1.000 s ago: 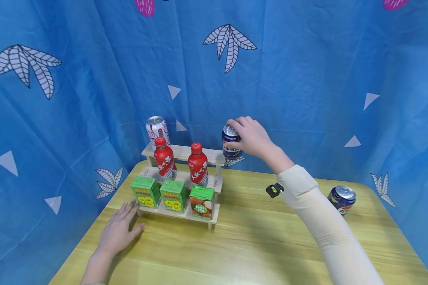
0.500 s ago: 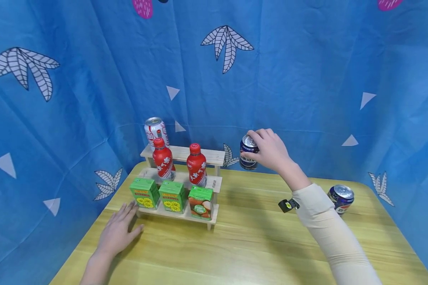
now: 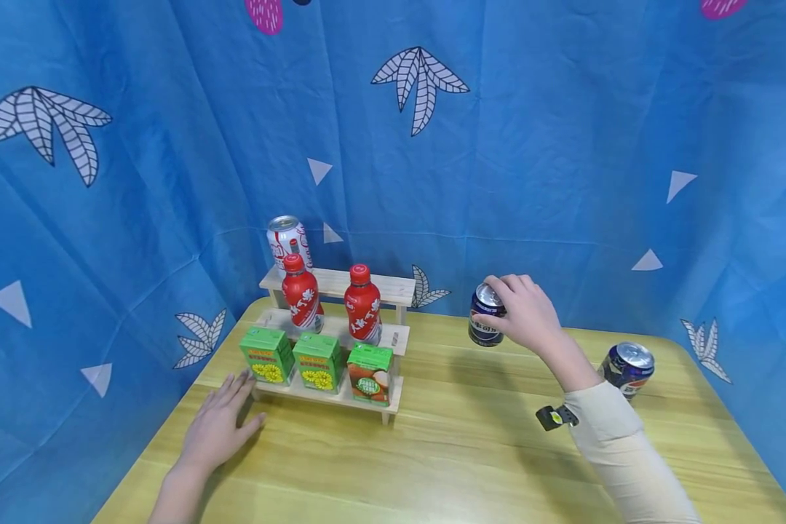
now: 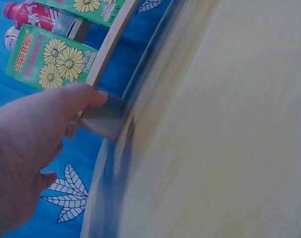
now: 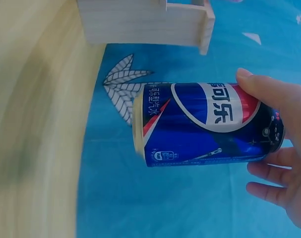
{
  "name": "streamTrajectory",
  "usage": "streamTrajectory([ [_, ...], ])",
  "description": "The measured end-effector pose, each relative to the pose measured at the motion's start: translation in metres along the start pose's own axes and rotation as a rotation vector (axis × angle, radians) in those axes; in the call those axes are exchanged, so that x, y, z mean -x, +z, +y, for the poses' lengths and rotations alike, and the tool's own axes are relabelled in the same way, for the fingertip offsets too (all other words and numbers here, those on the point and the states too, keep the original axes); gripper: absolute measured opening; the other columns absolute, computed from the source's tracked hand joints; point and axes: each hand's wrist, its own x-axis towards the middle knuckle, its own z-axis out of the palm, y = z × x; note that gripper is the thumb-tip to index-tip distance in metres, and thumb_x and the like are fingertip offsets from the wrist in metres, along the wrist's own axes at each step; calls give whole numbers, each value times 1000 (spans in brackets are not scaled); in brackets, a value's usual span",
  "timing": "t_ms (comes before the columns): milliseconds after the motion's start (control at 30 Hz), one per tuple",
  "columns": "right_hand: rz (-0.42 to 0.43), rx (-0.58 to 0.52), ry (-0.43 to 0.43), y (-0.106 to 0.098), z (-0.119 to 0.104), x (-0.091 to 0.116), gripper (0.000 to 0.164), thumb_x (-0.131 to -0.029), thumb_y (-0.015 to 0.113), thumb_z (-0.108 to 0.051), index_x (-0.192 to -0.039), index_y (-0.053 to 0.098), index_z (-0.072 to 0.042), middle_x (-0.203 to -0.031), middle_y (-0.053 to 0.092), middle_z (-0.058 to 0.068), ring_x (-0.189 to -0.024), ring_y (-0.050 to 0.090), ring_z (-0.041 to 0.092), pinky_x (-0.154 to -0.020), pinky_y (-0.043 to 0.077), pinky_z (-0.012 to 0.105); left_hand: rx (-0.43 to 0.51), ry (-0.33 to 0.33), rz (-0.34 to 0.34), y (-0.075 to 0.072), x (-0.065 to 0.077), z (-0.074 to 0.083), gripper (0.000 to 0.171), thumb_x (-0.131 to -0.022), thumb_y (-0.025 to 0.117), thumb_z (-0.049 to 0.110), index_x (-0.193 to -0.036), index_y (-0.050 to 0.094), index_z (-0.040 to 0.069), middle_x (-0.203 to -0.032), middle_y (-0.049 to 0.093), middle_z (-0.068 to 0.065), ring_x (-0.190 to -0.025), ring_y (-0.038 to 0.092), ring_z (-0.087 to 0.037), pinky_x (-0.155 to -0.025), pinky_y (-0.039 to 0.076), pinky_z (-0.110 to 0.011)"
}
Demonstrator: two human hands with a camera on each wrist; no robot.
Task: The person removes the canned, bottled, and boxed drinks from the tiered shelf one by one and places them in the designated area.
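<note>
My right hand (image 3: pixel 527 313) grips a dark blue soda can (image 3: pixel 485 327) near its top, thumb on one side and fingers on the other. In the right wrist view the blue can (image 5: pixel 205 126) hangs over the table with its base free. My left hand (image 3: pixel 217 426) lies at the front left corner of a three-tier wooden shelf (image 3: pixel 360 280), fingers extended and fingertips right at the corner, thumb spread apart. The left wrist view shows the thumb (image 4: pixel 83 96) overlapping the shelf's lower edge, beneath a green drink carton (image 4: pixel 51 59) with yellow flowers.
On the shelf stand a white-and-red can (image 3: pixel 290 244) on top, two red bottles (image 3: pixel 363 306) in the middle, and two yellow-flower cartons (image 3: pixel 317 364) plus a brown-green carton (image 3: pixel 370 378) below. Another blue can (image 3: pixel 629 367) stands at the table's right, behind the right forearm. Blue curtain (image 3: pixel 563 145) surrounds the table.
The right hand has carried the blue can from the right end of the shelf's top tier rightward and down over the table. The left hand has stayed in place.
</note>
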Motion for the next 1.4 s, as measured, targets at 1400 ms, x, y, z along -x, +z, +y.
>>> streamTrajectory([
  [1400, 6, -3, 157, 37, 65, 95, 74, -78, 78, -43, -136, 52, -3, -127, 57, 25, -115, 49, 45, -91, 46, 63, 1, 4, 9, 1, 1, 2, 73, -88, 68, 41, -145, 43, 2, -155, 36, -22, -141, 32, -46, -115, 25, -65],
])
